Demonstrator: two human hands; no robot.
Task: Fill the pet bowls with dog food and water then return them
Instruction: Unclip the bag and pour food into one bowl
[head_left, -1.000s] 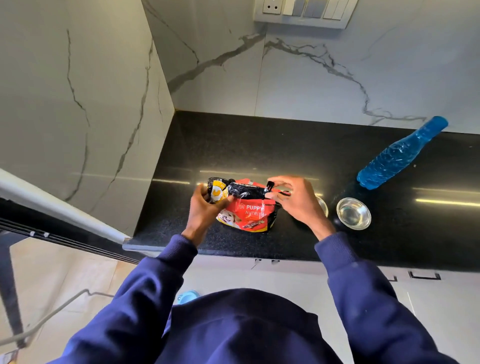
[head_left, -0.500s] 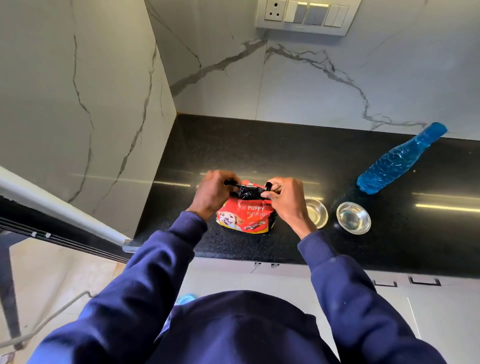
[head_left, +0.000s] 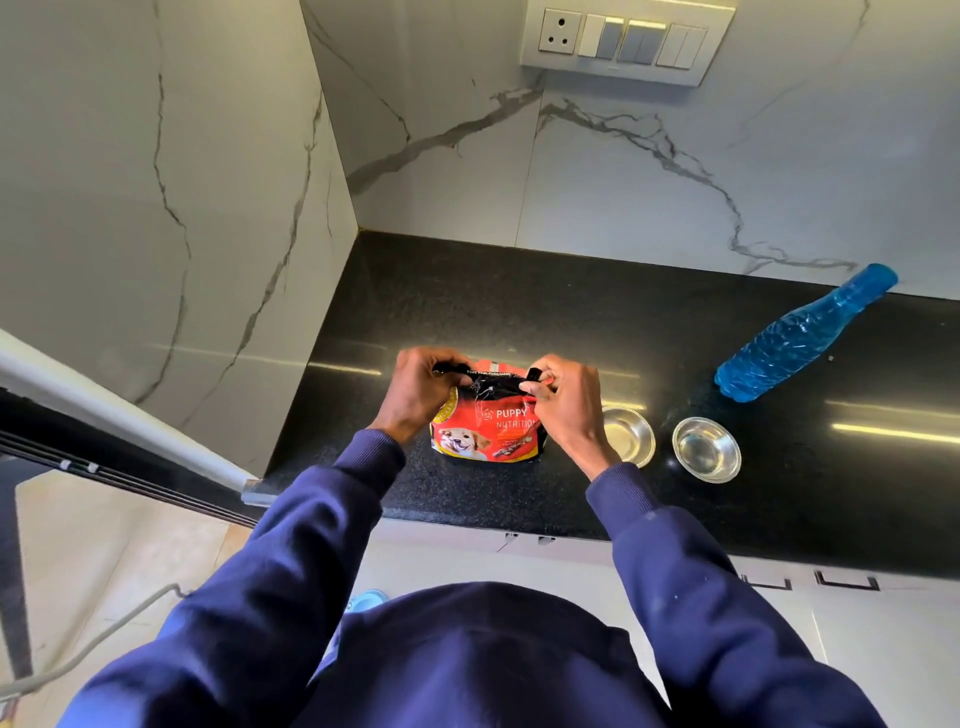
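A red bag of puppy food (head_left: 485, 431) stands upright near the front edge of the black bench (head_left: 519, 306), with its printed face toward the person. The left hand (head_left: 423, 392) pinches the left end of the bag's black top, and the right hand (head_left: 566, 397) pinches the right end; each grip is clamped on the bag, fingers curled over the folded rim. Holding both corners like this steadies the soft pouch on its base and likely sets up pulling the mouth apart, so the step in hand looks like opening the bag. Whether the seal is already parted cannot be told, since the fingers and crumpled foil hide it. Two steel bowls sit just to the right of the bag: the near bowl (head_left: 631, 434) partly behind the right wrist, the far bowl (head_left: 706, 449) just beside it. Both look without food, close enough for a short tip of the bag. A blue water bottle (head_left: 800, 335) stands farther back on the right, clear of the hands, its cap near the marble wall (head_left: 675, 171). Neither filling seems to be done yet.
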